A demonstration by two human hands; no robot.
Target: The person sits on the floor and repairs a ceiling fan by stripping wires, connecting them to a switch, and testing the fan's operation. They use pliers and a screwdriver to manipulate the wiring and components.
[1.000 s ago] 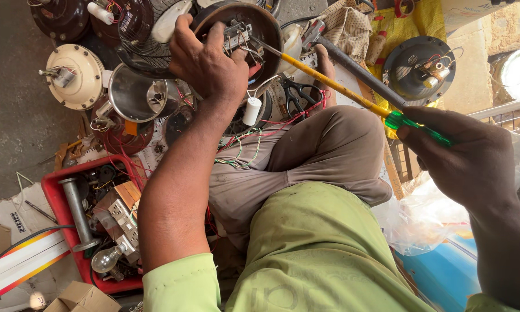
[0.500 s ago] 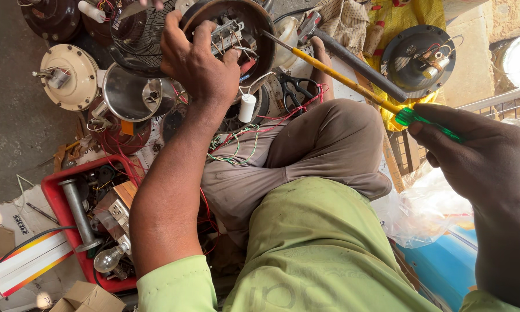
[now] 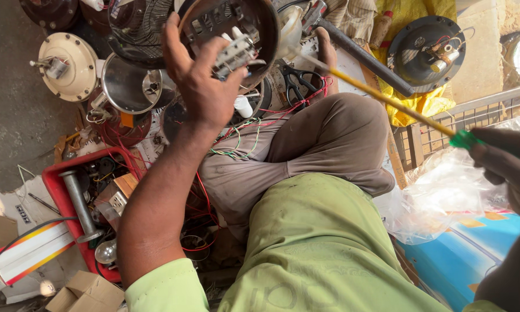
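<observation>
Near the frame's top, the left hand grips a round motor housing; the right hand, fingers closed around a yellow-shafted screwdriver, probably aims its blurred tip inside, where a slip could jab the fingers.

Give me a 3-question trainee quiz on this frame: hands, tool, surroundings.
1. True or false: the left hand grips the round metal housing with a small switch block at its fingertips.
2. What does the right hand hold?
A. scissors
B. a long screwdriver with a yellow shaft and green handle
C. a light bulb
3. Fill in: the red tray by the left arm holds a grey metal ____ with a flared base.

Key: 1 true; 2 B; 3 rod.
</observation>
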